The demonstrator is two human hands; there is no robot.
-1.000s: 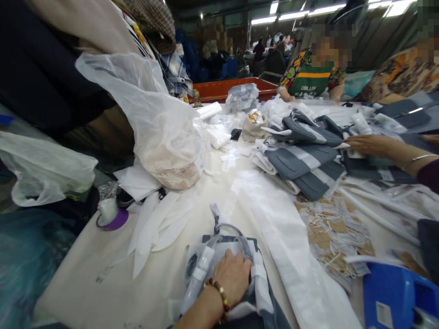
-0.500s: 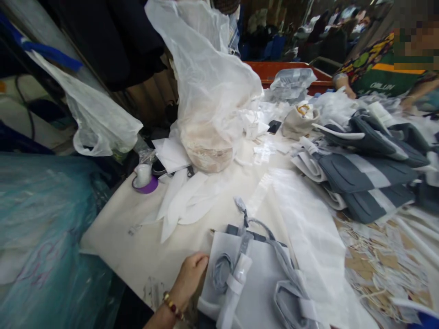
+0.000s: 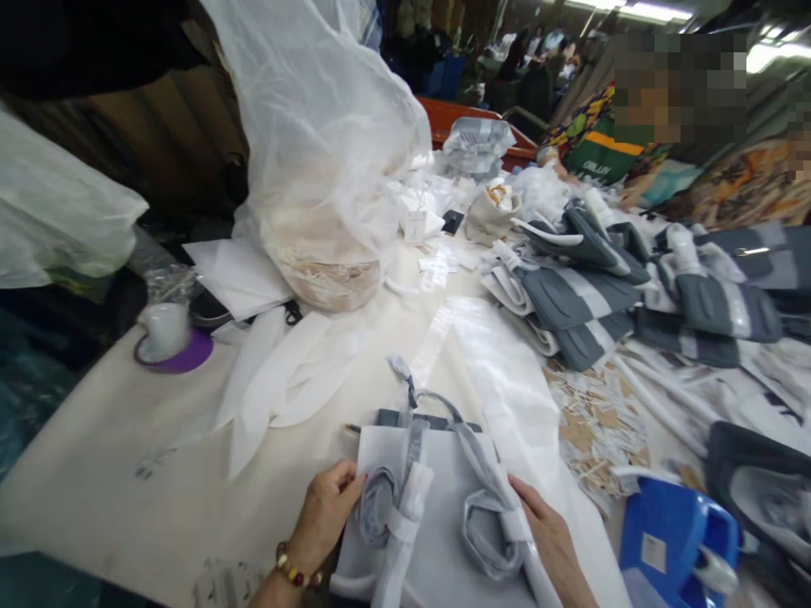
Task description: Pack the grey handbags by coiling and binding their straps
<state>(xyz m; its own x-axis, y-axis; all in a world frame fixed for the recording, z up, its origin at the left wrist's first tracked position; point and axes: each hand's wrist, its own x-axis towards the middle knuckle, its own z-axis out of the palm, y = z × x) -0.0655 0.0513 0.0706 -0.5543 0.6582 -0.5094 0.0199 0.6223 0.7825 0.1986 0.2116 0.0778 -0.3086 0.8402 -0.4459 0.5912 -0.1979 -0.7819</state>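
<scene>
A grey bag (image 3: pixel 444 477) lies in front of me, with a pale sheet over its face and its straps coiled and wrapped in clear film and white foam. My left hand (image 3: pixel 326 511), with a beaded bracelet at the wrist, pinches the bag's left edge between thumb and fingers. At the opposite edge, my right hand (image 3: pixel 550 532) holds the bag's side, its other fingers partly hidden by the strap. A dark strip of the bag shows along its top, where a strap end with a small buckle (image 3: pixel 410 393) sticks out.
White foam pieces (image 3: pixel 279 380) and a purple tape roll (image 3: pixel 183 353) lie left on the table (image 3: pixel 82 473). Beyond stands a large plastic bag (image 3: pixel 329 169). Stacked dark grey bags (image 3: pixel 576 295), strewn string tags (image 3: pixel 589 414) and a blue tape dispenser (image 3: pixel 672 532) are right. Another person (image 3: pixel 608 152) works behind.
My right hand has come into view at the bag's right edge. My left hand stays at the left edge. The view has swung right, bringing in the blue dispenser and more grey bags.
</scene>
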